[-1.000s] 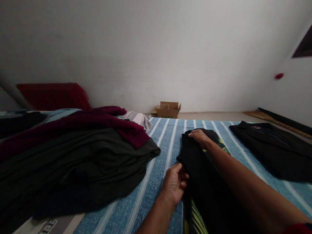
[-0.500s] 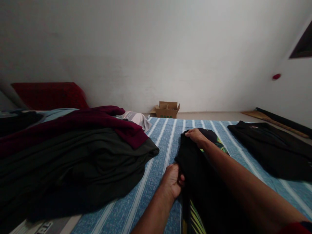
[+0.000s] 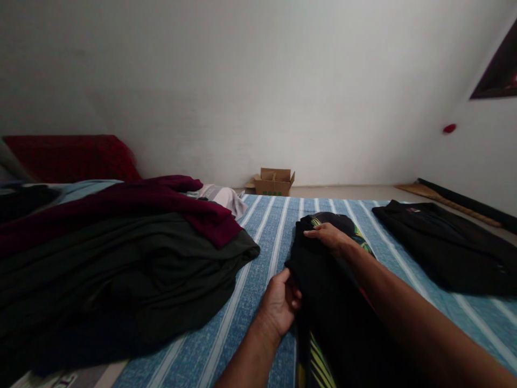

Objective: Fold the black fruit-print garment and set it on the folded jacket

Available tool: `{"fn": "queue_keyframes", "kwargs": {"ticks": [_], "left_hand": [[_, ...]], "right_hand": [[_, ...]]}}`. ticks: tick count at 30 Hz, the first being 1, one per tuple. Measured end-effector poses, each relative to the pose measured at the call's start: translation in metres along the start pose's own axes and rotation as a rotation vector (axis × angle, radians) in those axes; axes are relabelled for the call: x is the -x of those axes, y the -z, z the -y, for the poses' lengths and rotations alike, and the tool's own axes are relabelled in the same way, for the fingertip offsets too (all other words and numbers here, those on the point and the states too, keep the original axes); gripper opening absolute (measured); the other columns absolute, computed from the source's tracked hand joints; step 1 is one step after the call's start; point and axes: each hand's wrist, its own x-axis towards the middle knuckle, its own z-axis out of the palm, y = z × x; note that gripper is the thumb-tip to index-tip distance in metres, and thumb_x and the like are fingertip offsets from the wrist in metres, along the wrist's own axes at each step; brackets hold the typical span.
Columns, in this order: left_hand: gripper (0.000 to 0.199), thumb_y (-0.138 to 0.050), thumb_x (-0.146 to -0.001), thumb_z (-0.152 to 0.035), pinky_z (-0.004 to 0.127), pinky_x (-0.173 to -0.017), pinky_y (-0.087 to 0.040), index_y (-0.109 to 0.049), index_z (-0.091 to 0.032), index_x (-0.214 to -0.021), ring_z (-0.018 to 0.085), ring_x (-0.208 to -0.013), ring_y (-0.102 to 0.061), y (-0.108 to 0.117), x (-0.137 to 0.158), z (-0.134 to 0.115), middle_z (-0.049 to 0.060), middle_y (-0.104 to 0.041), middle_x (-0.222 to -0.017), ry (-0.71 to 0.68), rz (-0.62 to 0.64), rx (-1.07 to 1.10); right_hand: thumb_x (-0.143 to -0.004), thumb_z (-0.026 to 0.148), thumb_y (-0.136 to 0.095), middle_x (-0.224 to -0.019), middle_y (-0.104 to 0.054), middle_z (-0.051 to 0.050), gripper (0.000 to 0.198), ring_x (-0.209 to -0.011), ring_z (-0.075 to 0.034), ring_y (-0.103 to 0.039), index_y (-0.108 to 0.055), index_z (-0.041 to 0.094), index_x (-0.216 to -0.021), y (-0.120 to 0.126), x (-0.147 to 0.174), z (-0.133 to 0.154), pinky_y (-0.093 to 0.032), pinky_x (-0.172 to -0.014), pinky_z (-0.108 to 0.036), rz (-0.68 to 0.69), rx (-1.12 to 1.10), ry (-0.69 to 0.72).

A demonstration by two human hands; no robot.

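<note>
A black garment with a green and yellow leaf print (image 3: 319, 280) lies partly folded into a long strip on the bed in front of me. My left hand (image 3: 280, 302) grips its left edge, fingers curled at the cloth with the tips partly hidden. Farther up, my right hand (image 3: 329, 237) rests on top of the cloth near the far end, its fingers stretched out to the left. Printed fabric shows past that hand and again along the lower left side. My right forearm covers part of the garment.
A blue striped sheet (image 3: 226, 318) covers the bed. Dark green clothing (image 3: 161, 269) and a maroon garment (image 3: 161, 199) are heaped at left. A folded black garment (image 3: 444, 242) lies at right. Beyond the bed stands an open cardboard box (image 3: 274, 186) by the wall.
My right hand has slid slightly nearer and off the garment's far corner, where a bit of printed cloth now shows. My left hand keeps its hold on the edge. The view has turned slightly right.
</note>
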Motion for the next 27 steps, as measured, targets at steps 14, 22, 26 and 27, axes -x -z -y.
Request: {"fn": "queue_keyframes", "kwargs": {"ticks": [14, 22, 26, 27], "left_hand": [[0.018, -0.064, -0.067, -0.030, 0.014, -0.032, -0.017, -0.054, -0.015, -0.064, 0.005, -0.033, -0.043, 0.006, -0.004, 0.007, -0.004, -0.051, -0.045, -0.256, -0.047, -0.309], [0.008, -0.053, -0.071, -0.020, 0.014, -0.032, -0.020, -0.055, -0.014, -0.068, 0.006, -0.036, -0.048, 0.012, 0.004, -0.005, -0.002, -0.055, -0.050, -0.095, 0.044, -0.129], [0.011, -0.051, -0.075, -0.023, 0.014, -0.031, -0.024, -0.055, -0.014, -0.073, 0.009, -0.039, -0.052, 0.018, 0.005, -0.012, 0.000, -0.058, -0.054, -0.005, 0.100, -0.058], [0.011, -0.052, -0.075, -0.024, 0.013, -0.031, -0.025, -0.055, -0.013, -0.074, 0.008, -0.039, -0.052, 0.019, 0.004, -0.013, 0.000, -0.058, -0.054, 0.003, 0.098, -0.056]], "right_hand": [[-0.073, 0.038, -0.062, -0.074, -0.068, -0.008, 0.021, -0.075, -0.022, -0.066, -0.062, 0.016, -0.074, 0.004, 0.029, -0.019, -0.049, -0.080, -0.038, 0.305, -0.325, -0.073], [-0.074, 0.043, -0.058, -0.078, -0.068, -0.008, 0.023, -0.084, -0.024, -0.065, -0.060, 0.019, -0.075, 0.001, 0.034, -0.029, -0.048, -0.081, -0.037, 0.296, -0.378, -0.059], [-0.074, 0.040, -0.059, -0.080, -0.068, -0.008, 0.021, -0.082, -0.023, -0.065, -0.060, 0.020, -0.074, 0.000, 0.031, -0.031, -0.048, -0.081, -0.037, 0.285, -0.399, -0.056], [-0.074, 0.041, -0.059, -0.080, -0.068, -0.007, 0.021, -0.082, -0.023, -0.065, -0.059, 0.020, -0.074, 0.000, 0.031, -0.032, -0.048, -0.081, -0.037, 0.284, -0.405, -0.056]]}}
